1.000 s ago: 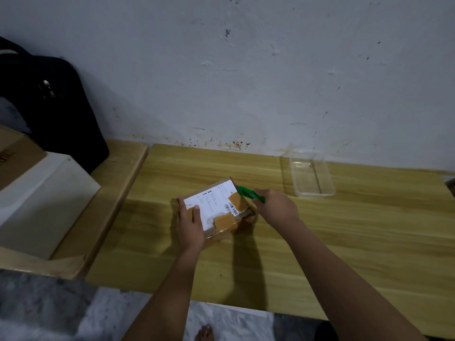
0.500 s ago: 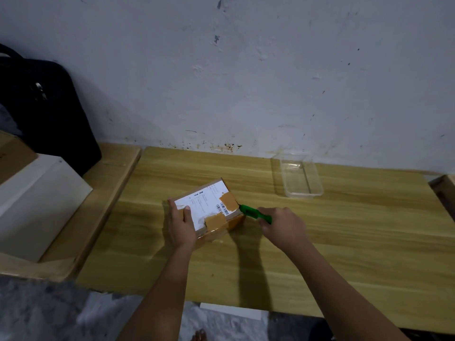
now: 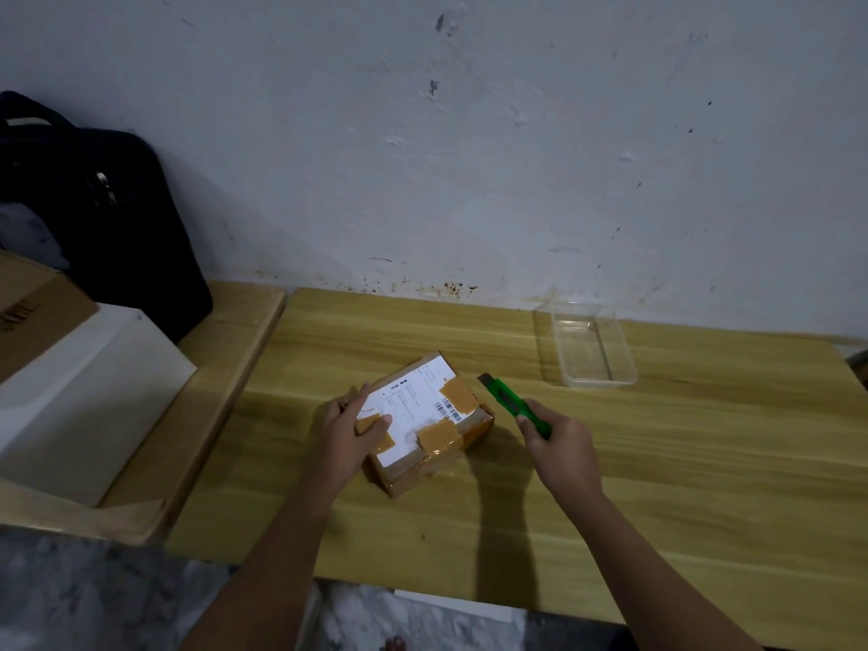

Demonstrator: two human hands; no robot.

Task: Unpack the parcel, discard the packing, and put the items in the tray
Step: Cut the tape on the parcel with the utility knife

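Observation:
A small cardboard parcel (image 3: 425, 418) with a white shipping label and brown tape patches lies on the wooden table (image 3: 657, 486). My left hand (image 3: 350, 436) presses on its left top side, fingers spread over the tape. My right hand (image 3: 561, 451) is to the right of the parcel, closed around a green utility knife (image 3: 512, 404) whose tip points up and left, just off the parcel's right edge. A clear plastic tray (image 3: 594, 343) stands empty at the back right, near the wall.
A second wooden surface (image 3: 206, 397) on the left carries a white box (image 3: 80, 406), a brown carton (image 3: 33, 317) and a black bag (image 3: 108, 213) against the wall. The table's front edge runs near my forearms, with marbled floor below.
My right hand drew the green knife back from the parcel's right side, and it now sits clear of the box. The left hand shifted further onto the parcel's top.

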